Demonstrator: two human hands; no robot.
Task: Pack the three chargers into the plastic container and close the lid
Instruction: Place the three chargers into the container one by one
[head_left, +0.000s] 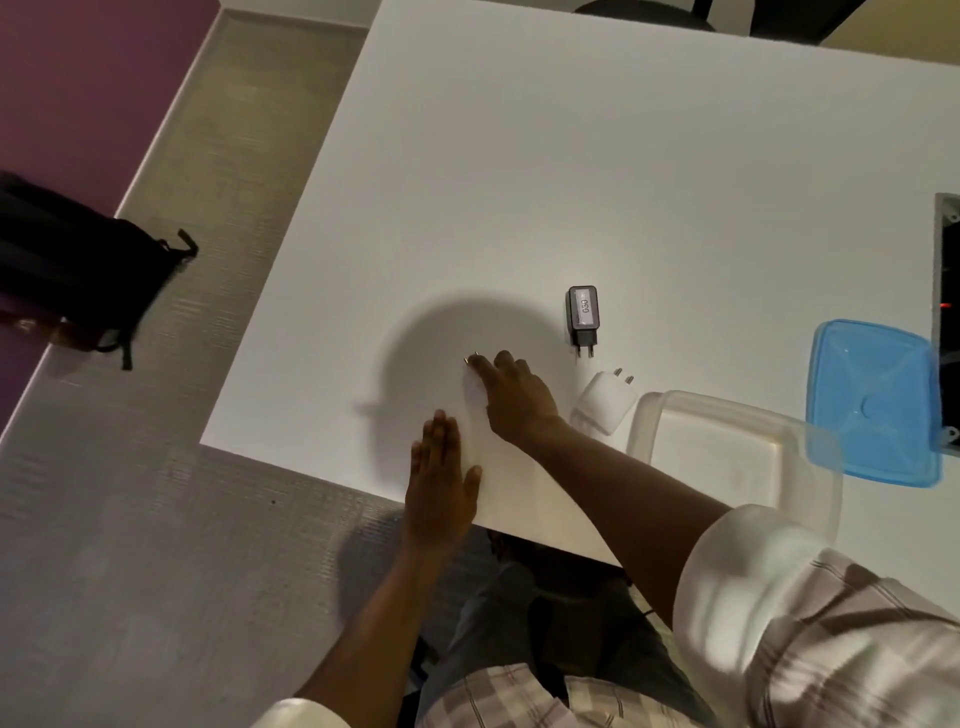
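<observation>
I'm at a white table (519, 182), plain top, w/ my head's shadow falling round in the middle of it. Floor on the left is grey-beige carpet, purple wall beyond, and a black bag (78, 270) sits on the floor by that wall. A dark chair is cut off at the top edge. At the far right a cable hatch (946, 312) is sunk into the tabletop, mostly out of frame, a small red light inside.

My left hand (441, 478) lies flat near the table's front edge, fingers straight and together, holding nothing. My right hand (514, 400) reaches fwd over a white charger (474, 387); fingers curl onto it but it's white on white and mostly under my hand, so I can't tell if I've actually got a grip. A metal pin shows at the fingertips.

Black charger (583, 317) lies on its side just right of that hand, label up, pins toward me. Second white charger (608, 402) sits below it, pins pointing up-right, just beside the clear container (810, 467). Container is open, nothing visible in it; its near corner is hidden by my rolled-up sleeve (737, 561). Blue lid (878, 405) lies off, overlapping the container's far right corner and partly over the hatch.
</observation>
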